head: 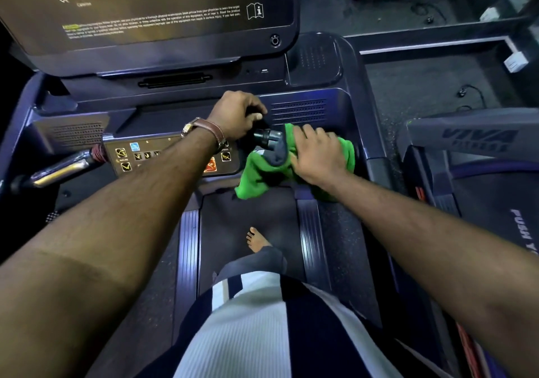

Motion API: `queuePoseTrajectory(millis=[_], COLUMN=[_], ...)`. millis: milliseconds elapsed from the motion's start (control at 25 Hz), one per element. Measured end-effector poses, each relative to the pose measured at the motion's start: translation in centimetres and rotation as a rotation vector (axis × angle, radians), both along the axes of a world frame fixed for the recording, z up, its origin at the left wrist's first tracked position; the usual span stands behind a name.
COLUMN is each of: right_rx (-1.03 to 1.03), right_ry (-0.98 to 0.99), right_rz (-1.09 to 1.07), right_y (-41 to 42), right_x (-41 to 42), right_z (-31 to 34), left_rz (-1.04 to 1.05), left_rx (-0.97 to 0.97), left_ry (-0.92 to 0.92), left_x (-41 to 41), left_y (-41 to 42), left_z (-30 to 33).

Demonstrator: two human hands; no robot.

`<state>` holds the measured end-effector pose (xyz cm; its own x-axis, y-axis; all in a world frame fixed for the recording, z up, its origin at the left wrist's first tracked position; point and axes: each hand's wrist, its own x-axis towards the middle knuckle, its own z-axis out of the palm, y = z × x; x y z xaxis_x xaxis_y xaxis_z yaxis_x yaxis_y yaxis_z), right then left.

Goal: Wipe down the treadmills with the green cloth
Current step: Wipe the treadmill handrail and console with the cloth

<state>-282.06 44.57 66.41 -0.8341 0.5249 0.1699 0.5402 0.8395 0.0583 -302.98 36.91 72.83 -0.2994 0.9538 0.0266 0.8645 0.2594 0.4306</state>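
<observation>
I stand on a dark treadmill facing its console. The green cloth is wrapped around the right handlebar just right of the button panel. My right hand presses down on the cloth and grips it over the bar. My left hand, with a watch and a brown strap on the wrist, is closed around the dark inner end of that same bar. The left handlebar sticks out bare at the far left. The big screen rises above.
A second treadmill marked VIVA stands close on the right. Cables and white plugs lie on the dark floor behind it. My bare foot rests on the belt below the console.
</observation>
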Motion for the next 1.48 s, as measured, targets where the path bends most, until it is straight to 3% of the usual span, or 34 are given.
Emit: queuePoseTrajectory(millis=[120, 240, 320, 440, 520, 640, 720, 840, 880, 960, 1080, 1200, 1360, 1480], right_rx=[0.031, -0.017, -0.093, -0.323, -0.255, -0.115, -0.182, -0.393, -0.409, -0.236, 0.034, 0.096, -0.121, -0.134], right_ry=[-0.046, -0.072, -0.031, 0.016, 0.071, 0.062, 0.015, 0.013, 0.037, 0.196, 0.23, 0.28, 0.479, 0.449], right_rz=[0.138, 0.176, 0.016, -0.303, -0.198, 0.01, -0.172, -0.571, -0.552, -0.332, -0.026, -0.134, -0.555, -0.338], right_y=[-2.2, -0.2, 0.6, -1.2, -3.2, -1.2, 0.6, 0.3, -0.8, -3.0, -2.2, 0.8, -2.0, -5.8], right_x=[-4.0, -1.4, 0.2, -5.0, -7.3, -2.4, 0.9, -3.3, -5.1, -6.7, -2.4, 1.1, -2.9, -6.7], right_z=[0.9, 0.9, 1.4, 3.3, 3.2, 1.4, 1.4, 2.5, 2.6, 2.2, -0.9, -2.9, -0.7, 0.4], left_rz=[-0.012, -0.048, -0.081, -0.099, -0.116, -0.149, -0.125, -0.101, -0.109, -0.121, -0.106, -0.104, -0.109, -0.054], left_rx=[0.01, 0.024, 0.027, 0.047, 0.064, 0.064, 0.034, 0.021, 0.024, 0.023, 0.014, -0.019, -0.015, 0.0], left_ry=[0.016, 0.03, 0.05, 0.045, 0.048, 0.073, 0.072, 0.079, 0.078, 0.083, 0.089, 0.114, 0.168, 0.136], left_x=[0.2, 0.1, 0.2, 0.1, 0.3, 0.4, 0.3, 0.2, 0.2, 0.3, 0.3, 0.4, 0.6, 1.1], left_y=[0.1, 0.0, 0.0, 0.2, 0.0, -0.1, 0.1, 0.3, 0.3, 0.3, 0.2, 0.4, 0.0, 0.0], left_z=[-0.2, -0.5, -0.7, -0.5, -0.2, -0.2, -0.5, -0.6, -0.6, -0.6, -0.6, -0.6, -0.5, 0.1])
